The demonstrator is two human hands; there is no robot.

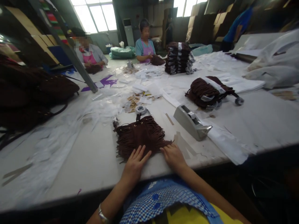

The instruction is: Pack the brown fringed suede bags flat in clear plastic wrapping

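A dark brown fringed bag (142, 132) lies flat on the white table right in front of me, with metal eyelets near its top. My left hand (135, 161) rests on the bag's lower front with fingers spread and flat. At the bag's lower right corner, the fingers of my right hand (173, 155) are bent together over the fringe strands, which stretch out to the right. A wrapped strap coil (140, 109) sits just beyond the top of the bag. To the right stands a grey tape dispenser (192, 123).
Another brown fringed bag (205, 90) with a white band lies beyond the dispenser. A tall stack of wrapped bags (177, 59) stands farther back. Dark bags (30, 93) pile up at left beside a metal post (74, 59). Two people in pink aprons work across the table.
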